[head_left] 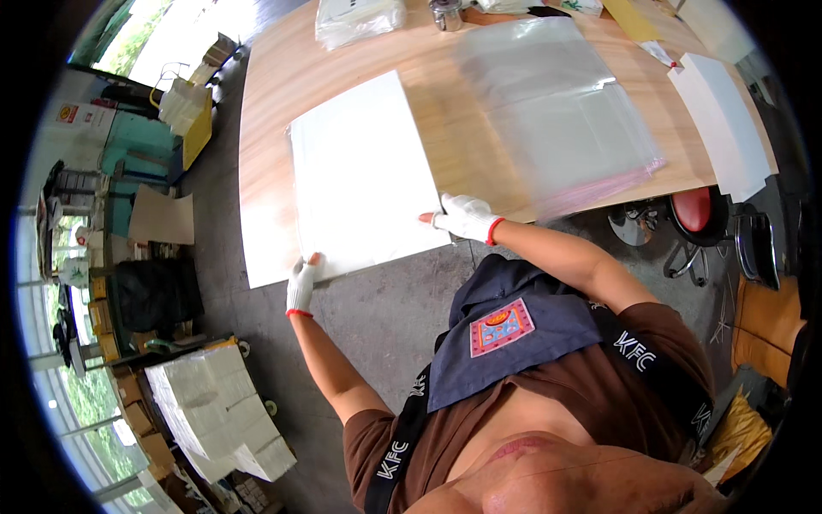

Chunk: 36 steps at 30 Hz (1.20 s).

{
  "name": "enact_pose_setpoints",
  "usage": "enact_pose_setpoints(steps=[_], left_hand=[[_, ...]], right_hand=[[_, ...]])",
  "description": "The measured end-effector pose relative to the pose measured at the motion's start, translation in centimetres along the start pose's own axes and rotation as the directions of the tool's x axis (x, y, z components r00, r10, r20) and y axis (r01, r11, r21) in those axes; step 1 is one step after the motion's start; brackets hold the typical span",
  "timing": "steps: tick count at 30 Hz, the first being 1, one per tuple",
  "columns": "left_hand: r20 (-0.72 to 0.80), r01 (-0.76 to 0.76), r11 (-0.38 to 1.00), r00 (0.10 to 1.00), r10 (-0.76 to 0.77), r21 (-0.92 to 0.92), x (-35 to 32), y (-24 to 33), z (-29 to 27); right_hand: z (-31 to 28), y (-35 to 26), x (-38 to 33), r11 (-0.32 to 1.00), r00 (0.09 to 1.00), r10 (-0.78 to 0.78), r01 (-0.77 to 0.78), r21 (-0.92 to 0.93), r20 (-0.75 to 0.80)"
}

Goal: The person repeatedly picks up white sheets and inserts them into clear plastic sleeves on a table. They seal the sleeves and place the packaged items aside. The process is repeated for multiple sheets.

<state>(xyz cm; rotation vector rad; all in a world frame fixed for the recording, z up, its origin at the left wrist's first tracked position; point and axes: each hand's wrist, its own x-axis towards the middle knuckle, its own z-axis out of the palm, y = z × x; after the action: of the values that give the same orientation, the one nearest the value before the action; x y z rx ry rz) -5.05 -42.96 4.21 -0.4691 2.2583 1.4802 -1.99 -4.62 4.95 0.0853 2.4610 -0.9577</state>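
Pale wood grain covers the table (264, 184) below my camera, where clear sleeves (552, 124) lie flat on the right, apparently unfilled. I see one white sheet (364, 171) at the near edge; clear film (292, 158) along its left side suggests it is at least partly sleeved. My left hand (300, 283) and right hand (465, 218) touch its near corners, thumbs on top; I cannot tell whether either pinches.

The left hand (300, 287), white-gloved, is left of centre, its bare thumb tip (314, 258) pointing up; the right hand (465, 218), gloved alike, lies near the centre, thumb (426, 218) pointing left; the left forearm (330, 360) slants up from below, the right forearm (556, 255) from the right
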Motion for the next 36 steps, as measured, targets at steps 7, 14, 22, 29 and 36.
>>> enact_pose_setpoints(steps=[7,14,22,29,36], left_hand=[[-0.318,0.226,0.390,0.929,0.191,0.893,-2.5,7.6,1.3],[-0.022,-0.710,0.296,0.368,0.930,0.639,-5.1,15.0,16.9],[0.465,-0.659,0.008,0.540,0.702,0.752,3.4,10.4,40.9],[0.589,-0.678,-0.054,0.593,0.548,0.733,4.3,15.1,52.6],[0.449,-0.905,0.426,0.371,0.812,-0.022,-10.1,25.5,56.1]], right_hand=[[-3.8,0.4,-1.7,0.920,0.921,-0.375,0.384,0.081,-0.107],[-17.5,-2.2,-20.2,0.162,0.260,-0.853,0.956,0.244,-0.453],[-19.7,2.3,-26.5,-0.410,-0.183,-0.523,0.910,0.057,-0.833],[-20.5,9.4,-35.1,-0.272,0.540,-0.516,0.632,0.725,-0.665],[-24.9,18.6,-31.6,0.032,-0.082,-0.748,0.987,-0.160,-0.658]])
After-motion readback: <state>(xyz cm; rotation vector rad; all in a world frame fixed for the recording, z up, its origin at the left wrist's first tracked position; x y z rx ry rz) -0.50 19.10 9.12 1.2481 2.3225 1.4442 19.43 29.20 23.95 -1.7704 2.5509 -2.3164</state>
